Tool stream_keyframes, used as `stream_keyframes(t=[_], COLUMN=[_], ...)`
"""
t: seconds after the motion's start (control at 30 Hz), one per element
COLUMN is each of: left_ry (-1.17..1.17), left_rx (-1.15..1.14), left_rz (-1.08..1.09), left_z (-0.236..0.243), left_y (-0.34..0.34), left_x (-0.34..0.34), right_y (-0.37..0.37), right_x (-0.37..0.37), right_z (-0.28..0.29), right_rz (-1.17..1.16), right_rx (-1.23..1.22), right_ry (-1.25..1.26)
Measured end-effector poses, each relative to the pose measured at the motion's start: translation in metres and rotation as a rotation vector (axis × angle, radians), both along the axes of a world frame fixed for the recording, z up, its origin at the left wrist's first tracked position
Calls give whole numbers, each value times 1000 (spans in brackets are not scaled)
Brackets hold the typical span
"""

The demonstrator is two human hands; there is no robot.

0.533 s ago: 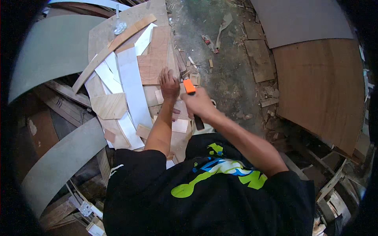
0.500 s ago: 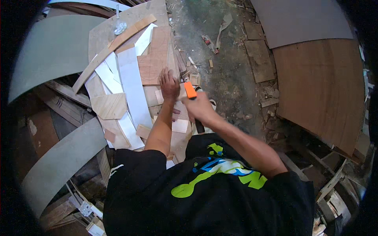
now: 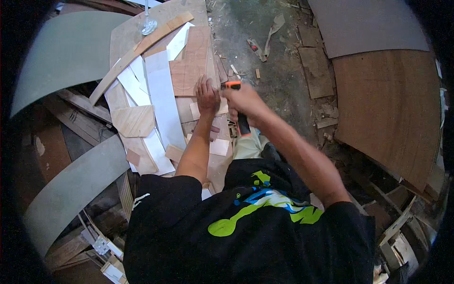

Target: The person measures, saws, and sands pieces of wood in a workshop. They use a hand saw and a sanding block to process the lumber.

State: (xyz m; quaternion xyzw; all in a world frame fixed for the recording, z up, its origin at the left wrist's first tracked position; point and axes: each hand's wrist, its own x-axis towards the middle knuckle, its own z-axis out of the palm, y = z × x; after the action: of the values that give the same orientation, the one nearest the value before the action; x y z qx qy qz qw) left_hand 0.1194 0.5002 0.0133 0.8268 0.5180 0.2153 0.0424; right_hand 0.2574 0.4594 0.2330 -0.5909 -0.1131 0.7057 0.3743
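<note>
My left hand (image 3: pixel 207 97) lies flat with fingers stretched forward, at the edge of a reddish-brown plywood piece (image 3: pixel 190 78) and over smaller pale wood offcuts. My right hand (image 3: pixel 247 102) is closed round the handle of an orange-and-black tool (image 3: pixel 243 125), just right of the left hand. The tool's orange top shows above the fist and its dark grip below; its working end is hidden or blurred, so its kind cannot be told. Small fingers or toes (image 3: pixel 214 132) peek out beside my left forearm; whose they are is unclear.
Long white-faced strips (image 3: pixel 163 94), a curved wooden strip (image 3: pixel 142 54) and a many-sided wood piece (image 3: pixel 133 121) lie on the board at left. Scraps litter the floor (image 3: pixel 279 99). Large brown sheets (image 3: pixel 385 113) stand at right, curved grey panels (image 3: pixel 75 175) at left.
My right hand and the tool have shifted slightly forward and right, and the tool's grip now shows more plainly below the fist. My left hand stays at the plywood's edge. The whole view has shifted a little.
</note>
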Motion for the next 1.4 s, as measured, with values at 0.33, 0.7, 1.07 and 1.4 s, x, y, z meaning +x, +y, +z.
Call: stream_keyframes(t=[0.33,0.7,1.07,1.4], left_ry=[8,-27,-16,-29], left_rx=[-26,-40,-27,-54], left_rz=[40,23,8,21], left_z=[2,9,5,8], left_y=[-2,-3,-2,-4], left_x=[-3,-7,-2,1], right_y=[-32,-68,-8,-78], right_x=[-17,-36,-3,-27], right_z=[0,-7,-10,-27], right_rz=[97,113,47,65], right_rx=[26,74,-20,111], right_ry=[-237,-274,-45,-238])
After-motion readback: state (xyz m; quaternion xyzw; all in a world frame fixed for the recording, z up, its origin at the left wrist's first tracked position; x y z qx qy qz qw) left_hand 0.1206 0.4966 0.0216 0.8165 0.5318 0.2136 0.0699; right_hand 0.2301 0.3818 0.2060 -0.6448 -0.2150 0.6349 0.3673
